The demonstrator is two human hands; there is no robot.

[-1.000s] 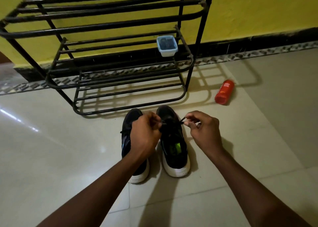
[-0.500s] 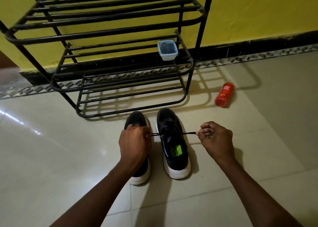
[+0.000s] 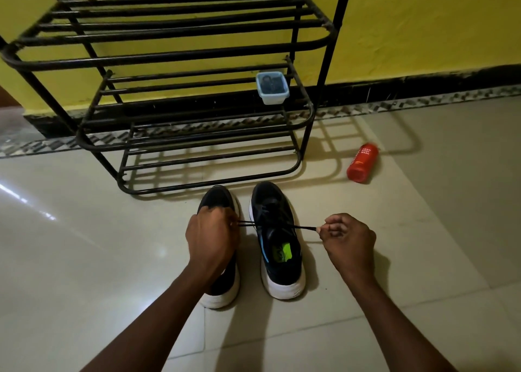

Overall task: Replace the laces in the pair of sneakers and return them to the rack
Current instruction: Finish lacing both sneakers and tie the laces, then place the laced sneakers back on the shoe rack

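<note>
Pale floor tiles (image 3: 84,259) carry two sneakers (image 3: 277,242) before a black rack (image 3: 180,58). Left hand (image 3: 211,239) and right hand (image 3: 348,237) each pinch one end of the lace (image 3: 303,227), stretched taut across the right sneaker.

The rack (image 3: 197,54) fills the upper left and centre of the frame, backed against the wall (image 3: 423,33). A container (image 3: 272,88) sits on its middle shelf, towards the right end. On the floor (image 3: 84,259) just before the rack, at frame centre, the left sneaker (image 3: 218,199) and right sneaker (image 3: 279,247) stand side by side, toes towards it. The left hand (image 3: 211,242) lies over the left sneaker; the right hand (image 3: 348,239) is just right of the right sneaker, and a lace (image 3: 306,227) stretches between the hands across that shoe. A bottle (image 3: 362,163) lies on the floor right of the rack
</note>
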